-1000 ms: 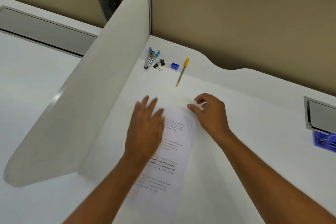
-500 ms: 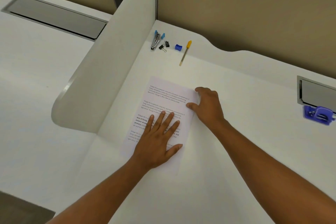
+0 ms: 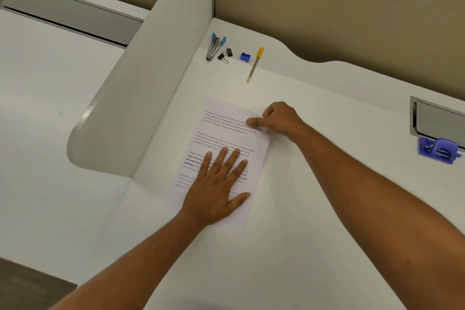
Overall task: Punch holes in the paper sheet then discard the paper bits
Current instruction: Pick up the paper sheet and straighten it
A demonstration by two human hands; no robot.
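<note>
A printed paper sheet (image 3: 226, 128) lies flat on the white desk (image 3: 314, 184), its long side running away from me. My left hand (image 3: 216, 189) presses on its lower half, palm down with fingers spread and straight. My right hand (image 3: 279, 118) is at the sheet's upper right edge; its thumb lies on top of the paper and its fingers curl at the edge, pinching it. A blue hole punch (image 3: 437, 150) stands far to the right, well clear of both hands.
At the back of the desk lie a stapler (image 3: 214, 46), two binder clips (image 3: 225, 54), a blue sharpener (image 3: 245, 56) and a yellow-capped pen (image 3: 254, 65). A white divider panel (image 3: 141, 83) walls off the left. A grey cable hatch (image 3: 437, 118) sits behind the punch.
My left hand slid down from the sheet's top to rest flat on its lower half. My right hand settled on the upper right edge.
</note>
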